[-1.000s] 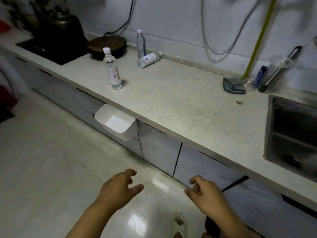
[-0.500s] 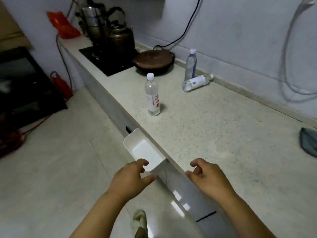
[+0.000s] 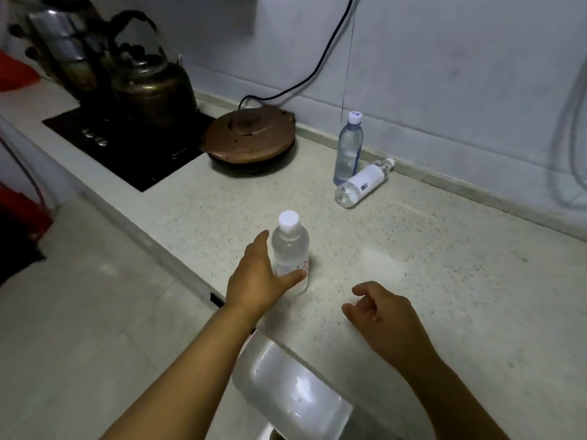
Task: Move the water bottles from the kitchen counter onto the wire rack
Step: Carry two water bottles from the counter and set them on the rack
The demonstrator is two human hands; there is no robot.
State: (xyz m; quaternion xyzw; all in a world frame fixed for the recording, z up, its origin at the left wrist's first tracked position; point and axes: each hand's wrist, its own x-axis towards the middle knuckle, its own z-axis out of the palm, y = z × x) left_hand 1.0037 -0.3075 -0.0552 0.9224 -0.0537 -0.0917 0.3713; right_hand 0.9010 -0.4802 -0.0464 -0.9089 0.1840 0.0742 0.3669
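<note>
Three water bottles are on the speckled kitchen counter [image 3: 428, 274]. The nearest, a clear bottle with a white cap [image 3: 290, 249], stands upright close to the counter's front edge. My left hand [image 3: 257, 277] wraps round its lower half, thumb across the front and fingers behind it. A blue-tinted bottle [image 3: 348, 150] stands upright by the back wall, and a white-labelled bottle [image 3: 362, 183] lies on its side just in front of it. My right hand [image 3: 381, 309] hovers over the counter to the right, loosely curled and holding nothing. No wire rack is in view.
A dark kettle [image 3: 152, 87] sits on a black cooktop [image 3: 127, 147] at the far left. A brown lidded pan [image 3: 251, 138] with a black cable [image 3: 320, 61] stands beside it. A white bin [image 3: 292, 398] hangs below the counter edge. Tiled floor [image 3: 79, 312] lies left.
I have stepped up to the counter. My left hand has moved from in front of the cabinets up to the near bottle and closed round it; my right hand now hangs over the counter.
</note>
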